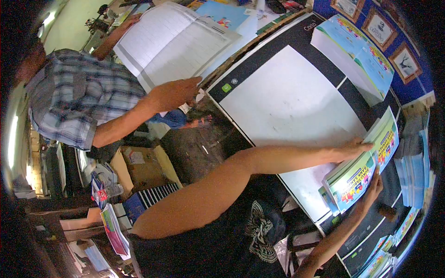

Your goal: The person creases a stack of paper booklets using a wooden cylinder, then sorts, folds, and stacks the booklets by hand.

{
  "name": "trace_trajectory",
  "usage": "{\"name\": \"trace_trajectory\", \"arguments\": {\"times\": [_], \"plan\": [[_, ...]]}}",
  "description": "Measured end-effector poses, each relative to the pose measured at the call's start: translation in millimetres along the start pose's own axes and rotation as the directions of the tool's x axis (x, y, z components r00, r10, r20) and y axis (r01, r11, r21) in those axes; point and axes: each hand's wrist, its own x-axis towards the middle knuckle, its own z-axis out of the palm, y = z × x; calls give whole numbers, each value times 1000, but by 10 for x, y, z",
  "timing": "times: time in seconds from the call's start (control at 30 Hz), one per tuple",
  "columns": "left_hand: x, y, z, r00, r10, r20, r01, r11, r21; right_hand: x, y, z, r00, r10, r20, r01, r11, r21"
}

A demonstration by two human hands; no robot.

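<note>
A thick stack of colourful printed booklets [354, 183] is held tilted at the right side of the work table. My left hand [354, 150] grips its far left edge, the fingertips partly hidden by the covers. Along the near right edge, my right hand [373, 191] presses its fingers against the stack. Under my left forearm lies a white panel [287, 106] with a black border. A taller pile of matching booklets [357, 55] stands on the panel's far end.
A co-worker in a plaid shirt [88, 92] handles large printed sheets [176, 41] at upper left. More booklet stacks [412, 171] line the right edge. An open cardboard box [143, 167] sits lower left. Framed pictures [405, 62] hang on the blue wall.
</note>
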Motion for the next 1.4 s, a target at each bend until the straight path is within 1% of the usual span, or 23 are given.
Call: {"name": "trace_trajectory", "arguments": {"times": [0.07,0.1,0.13,0.17,0.2,0.27,0.33,0.37,0.43,0.47,0.5,0.53,0.57,0.6,0.63,0.67,0.7,0.73,0.8,0.93,1.0,1.2,1.4], "plan": [[11,-7,-24,999,42,7,-43,996,83,125,164,-119,999,-39,8,39,999,-11],[31,-96,-16,989,145,5,-145,987,63,84,103,-80,996,-70,-52,61,986,-155],[6,10,-39,999,22,-50,-12,980,197,66,74,-70,961,-277,11,267,918,-293],[30,-71,-95,999,21,26,-25,985,171,36,126,-119,959,-274,-75,246,933,-264],[-95,94,-53,999,-34,-18,37,970,240,-98,-50,-122,945,-311,-105,245,881,-405],[-14,-55,-47,998,-59,-2,58,993,107,-571,-412,-242,701,-675,-232,371,622,-690],[15,-35,-79,998,-47,29,42,990,132,-1372,-614,-390,554,-723,-413,477,682,-554],[-39,43,-35,997,-81,-10,81,989,123,-1795,-567,-706,538,-751,-382,65,489,-870],[-65,109,-9,995,-51,-85,69,970,232,-2706,-165,-1405,601,-673,-432,-363,252,-897],[79,-144,-121,999,3,38,-6,996,91,-3083,145,-1496,655,-534,-535,-359,403,-842],[40,-134,-213,999,-34,-5,33,883,469,-3449,451,-1578,687,-378,-621,-386,534,-752],[-176,233,-12,979,-152,-139,199,869,452,-3722,708,-1366,692,-177,-700,-426,682,-594],[-59,9,-250,975,-138,-173,211,816,539,-4071,916,-1201,666,25,-746,-469,791,-392],[-13,-69,-448,979,-165,-122,201,888,412,-4534,1170,-1146,662,341,-667,-749,344,-567],[-50,38,-293,979,-149,-140,195,885,422,-5117,1612,-992,699,481,-530,-715,437,-546],[-43,71,-221,993,-69,-93,102,905,414,-5823,2167,-871,631,695,-346,-688,294,-664],[-67,165,11,966,-173,-192,226,927,301,-6106,2333,-416,576,779,-249,-712,328,-621],[-14,139,-63,984,-158,-87,175,949,262,-6142,2398,13,536,825,-178,-737,355,-575],[-15,67,-48,993,-122,7,112,933,342,-5958,2483,542,530,833,-157,-775,400,-488],[-14,-3,-60,968,-250,-8,240,919,312,-5467,2559,871,584,779,-228,-792,485,-372],[37,149,-144,984,-173,-52,176,862,475,-5286,2507,926,594,755,-278,-795,498,-347],[51,269,-60,956,-258,-140,293,872,393,-4872,2407,838,601,694,-397,-799,521,-300],[-37,259,4,954,-284,-91,298,882,365,-4662,2362,712,602,671,-433,-798,525,-297]]}}
